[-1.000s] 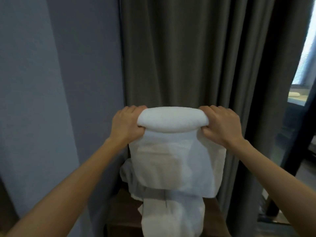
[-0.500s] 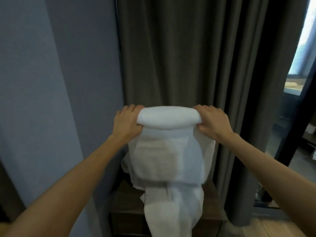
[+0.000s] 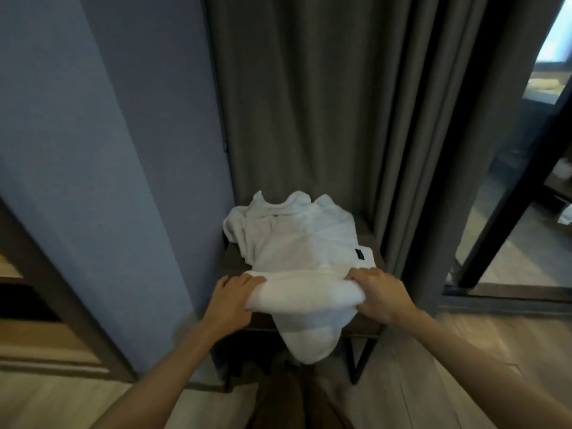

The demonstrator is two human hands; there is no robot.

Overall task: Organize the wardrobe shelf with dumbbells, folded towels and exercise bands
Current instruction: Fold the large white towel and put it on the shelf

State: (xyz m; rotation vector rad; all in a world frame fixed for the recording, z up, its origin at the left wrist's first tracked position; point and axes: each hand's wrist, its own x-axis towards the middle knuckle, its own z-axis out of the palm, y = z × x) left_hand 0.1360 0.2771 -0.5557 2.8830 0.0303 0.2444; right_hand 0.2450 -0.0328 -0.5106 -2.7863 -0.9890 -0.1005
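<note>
A white towel [image 3: 306,292] lies folded over at the front edge of a small dark wooden table [image 3: 230,263]. My left hand [image 3: 230,297] grips its left end and my right hand [image 3: 376,294] grips its right end. A loose flap of the same towel hangs over the table's front edge. Behind it on the table sits a crumpled heap of white towel [image 3: 291,230] with a small black label. No dumbbells or exercise bands show.
A grey-blue wall panel [image 3: 102,150] stands to the left, with a wooden shelf unit [image 3: 28,292] beyond it. Dark curtains [image 3: 325,103] hang behind the table. A black-framed glass door [image 3: 507,212] is on the right. The floor is light wood.
Both hands have brought the folded towel down from chest height onto the table's front edge. The view has tipped downward, so the table and the floor now show.
</note>
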